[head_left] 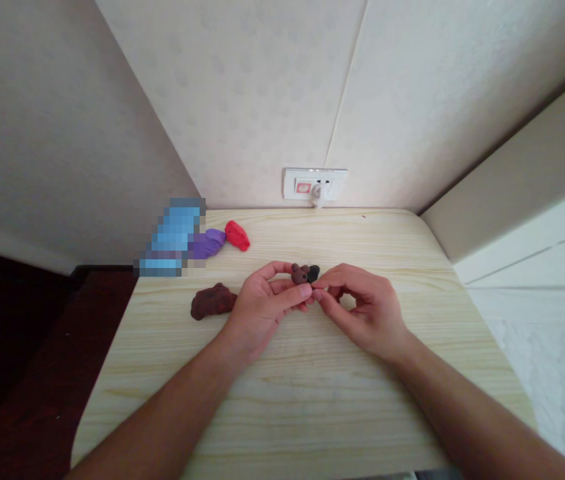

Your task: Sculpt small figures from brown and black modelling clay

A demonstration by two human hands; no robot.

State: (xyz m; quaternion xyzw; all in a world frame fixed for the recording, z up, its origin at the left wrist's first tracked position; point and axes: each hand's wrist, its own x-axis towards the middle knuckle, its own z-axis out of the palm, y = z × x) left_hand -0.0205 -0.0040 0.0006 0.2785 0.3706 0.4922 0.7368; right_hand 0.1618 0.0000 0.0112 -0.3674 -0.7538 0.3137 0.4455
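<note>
Between the thumb and fingers of my left hand (259, 303) is a small brown clay figure (299, 275), with rounded bumps on top. A black clay piece (314, 273) sits against its right side. My right hand (369, 310) is closed in a pinch, thumb and index fingertips meeting just below the black piece and beside my left thumb. Whatever lies between those right fingertips is too small and covered to name. Left of my left hand, a larger dark brown lump of clay (212, 301) rests on the table, its right end hidden behind the hand.
A red clay lump (237, 235) and a purple one (208, 244) lie at the table's back left, by a blurred-out blue object (175, 233). The pale wood-grain table (302, 400) meets the wall, where a socket panel (315, 184) holds a plug. White furniture (537, 233) stands at right.
</note>
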